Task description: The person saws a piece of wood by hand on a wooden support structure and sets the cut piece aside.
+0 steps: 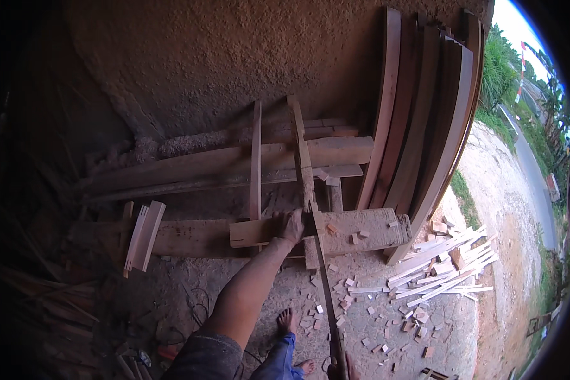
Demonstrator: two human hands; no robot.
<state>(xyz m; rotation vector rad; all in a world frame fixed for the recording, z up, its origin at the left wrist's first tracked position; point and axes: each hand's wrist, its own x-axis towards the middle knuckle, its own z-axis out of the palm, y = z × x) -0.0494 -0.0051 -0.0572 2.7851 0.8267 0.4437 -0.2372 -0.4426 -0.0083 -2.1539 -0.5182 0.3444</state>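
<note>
My left hand (292, 228) is closed on a short wooden board (252, 234) lying along the plank bench (190, 239). Just right of it, the long thin blade of a handsaw (326, 285) runs from the board's right end down toward me. At the lower edge of the picture my right hand (347, 368) wraps around the saw's handle end and is only partly visible. A narrow upright wooden strip (301, 152) crosses the bench beyond the blade. Small offcuts (355, 238) rest on the bench's right part.
Tall planks (418, 114) lean against the rough wall (234, 57) at the right. Below them lies a pile of thin wood strips (449, 266). Small wood blocks (408, 326) litter the floor near my bare foot (286, 321). Cut pieces (147, 235) lean on the bench's left.
</note>
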